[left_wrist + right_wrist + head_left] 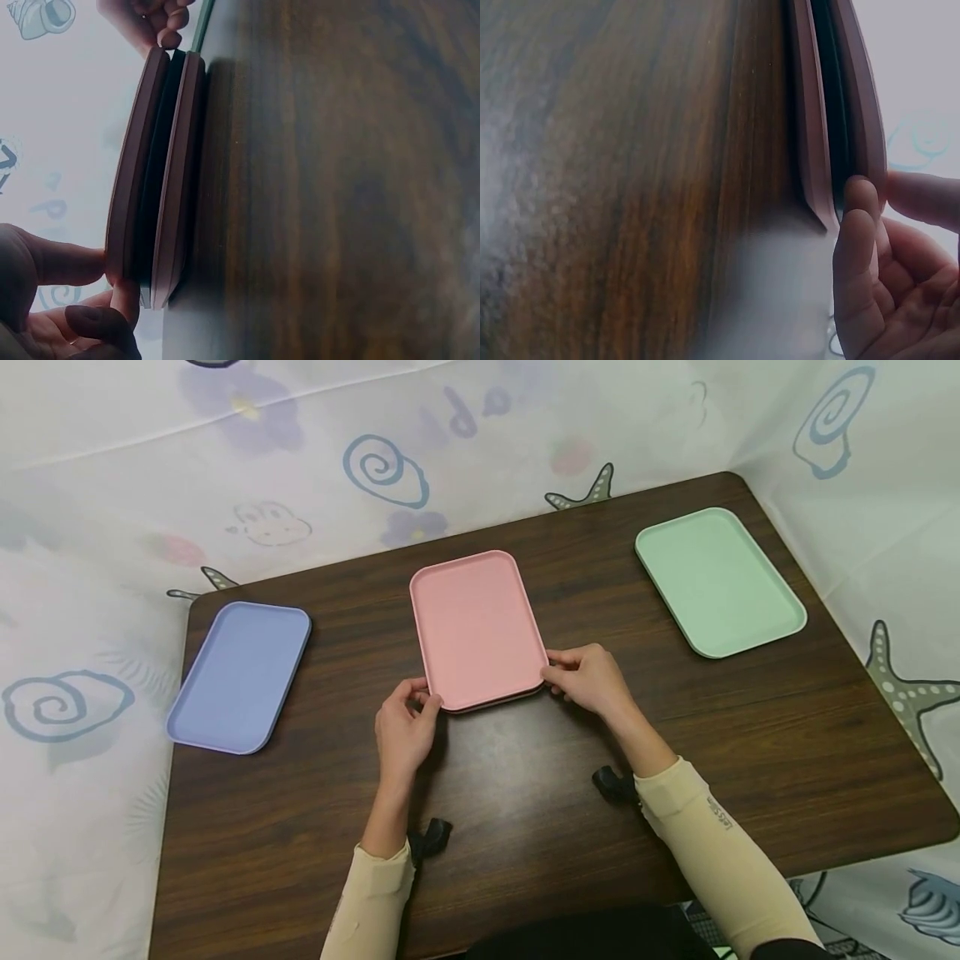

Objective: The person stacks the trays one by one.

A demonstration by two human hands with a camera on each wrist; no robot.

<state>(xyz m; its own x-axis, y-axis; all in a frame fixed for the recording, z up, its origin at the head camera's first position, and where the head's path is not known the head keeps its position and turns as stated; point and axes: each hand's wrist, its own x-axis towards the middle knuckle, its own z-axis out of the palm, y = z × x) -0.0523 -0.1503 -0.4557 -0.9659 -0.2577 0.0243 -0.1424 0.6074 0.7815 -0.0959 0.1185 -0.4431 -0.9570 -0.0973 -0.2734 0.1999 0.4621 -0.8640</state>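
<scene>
A pink tray (480,631) lies at the middle of the table, on top of a stack. In the left wrist view the stack's edges show an upper pink tray (136,169), a dark layer (156,172) and a lower pink tray (178,180). My left hand (405,727) pinches the upper tray's near left corner between thumb and fingers. At the near right corner, my right hand (592,681) pinches the same tray; the right wrist view shows its thumb above and fingertips (861,196) at the rim's underside.
A blue tray (242,677) lies on the table's left side, and a green tray (722,581) at the back right. Patterned white cloth (300,468) hangs behind and beside the brown table (510,793).
</scene>
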